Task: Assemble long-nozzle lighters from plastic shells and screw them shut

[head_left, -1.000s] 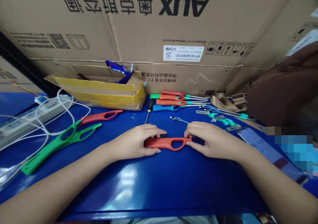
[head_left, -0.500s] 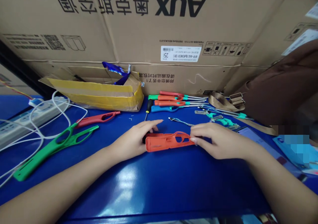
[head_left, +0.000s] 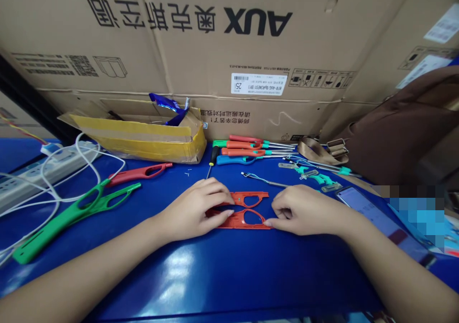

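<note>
Two orange-red lighter casing halves lie side by side on the blue table, each with an oval trigger opening: the far half [head_left: 251, 199] and the near half [head_left: 253, 219]. My left hand [head_left: 201, 206] covers their left ends, index finger on the far half and thumb on the near one; its fingers are bent around them. My right hand [head_left: 304, 210] is closed at the near half's right tip, with the thumb against that tip and the other fingers curled in. The left ends of both halves are hidden under my left hand.
Behind my hands lie a screwdriver [head_left: 213, 156], several assembled lighters [head_left: 247, 153], a wired metal tube [head_left: 267, 181] and teal parts [head_left: 318, 177]. Green casing halves [head_left: 53, 225], a red casing [head_left: 138, 174] and a power strip [head_left: 32, 182] are left; a phone [head_left: 373, 218] is right.
The casing halves were close together and tipped up between both hands; now they lie flat, spread one behind the other. My left hand has moved right over them.
</note>
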